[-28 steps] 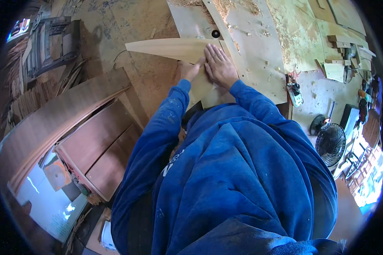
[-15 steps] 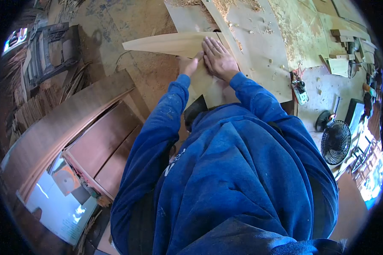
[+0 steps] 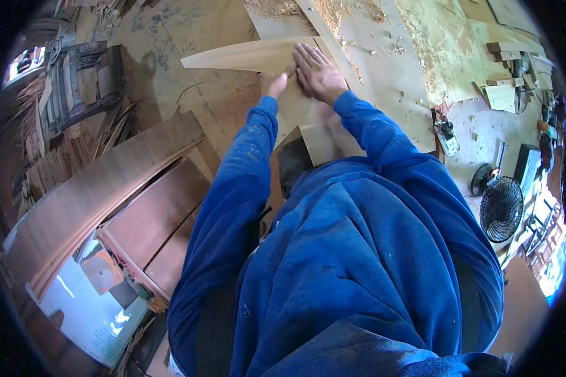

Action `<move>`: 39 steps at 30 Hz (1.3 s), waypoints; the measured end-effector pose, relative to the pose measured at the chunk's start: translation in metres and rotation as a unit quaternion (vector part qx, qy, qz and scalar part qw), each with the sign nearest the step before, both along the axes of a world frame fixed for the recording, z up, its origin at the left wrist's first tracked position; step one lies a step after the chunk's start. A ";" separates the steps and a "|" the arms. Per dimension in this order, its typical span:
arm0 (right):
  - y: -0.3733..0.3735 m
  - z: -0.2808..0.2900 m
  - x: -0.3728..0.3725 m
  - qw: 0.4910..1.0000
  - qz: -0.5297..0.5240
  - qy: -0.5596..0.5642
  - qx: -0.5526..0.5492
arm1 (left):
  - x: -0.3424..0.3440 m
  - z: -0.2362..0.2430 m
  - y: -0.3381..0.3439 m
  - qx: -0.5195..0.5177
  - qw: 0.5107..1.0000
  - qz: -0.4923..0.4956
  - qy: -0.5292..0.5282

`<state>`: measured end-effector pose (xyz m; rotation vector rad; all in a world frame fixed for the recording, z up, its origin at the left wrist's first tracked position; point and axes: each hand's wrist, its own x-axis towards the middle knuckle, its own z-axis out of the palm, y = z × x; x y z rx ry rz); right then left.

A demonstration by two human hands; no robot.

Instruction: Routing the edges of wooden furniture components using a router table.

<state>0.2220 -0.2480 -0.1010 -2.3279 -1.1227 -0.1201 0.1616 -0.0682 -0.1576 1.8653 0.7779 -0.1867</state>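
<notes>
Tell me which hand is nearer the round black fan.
Right. The right hand is forward and left of the fan; the left hand is farther left.

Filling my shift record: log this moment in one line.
right hand: flat on tapered board; left hand: at its near edge; fan: right

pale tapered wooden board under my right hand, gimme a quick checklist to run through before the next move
1. Right hand flat on the pale tapered wooden board: ok, fingers extended over its wide end.
2. Left hand gripping the board: cannot tell; it is at the near edge, but its grip is hidden.
3. Wide end touching the long straight pale wooden strip: cannot tell; it lies close, but contact is unclear.
4. Whole board over the pale flat tabletop: not ok, the narrow end juts past the left edge.
5. Tabletop free of curled tan wood shavings: not ok, they lie beyond the strip.
</notes>
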 end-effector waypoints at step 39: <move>0.174 0.008 0.145 0.992 0.075 0.072 -0.069 | 0.137 -0.054 0.178 0.247 0.932 -0.216 -0.157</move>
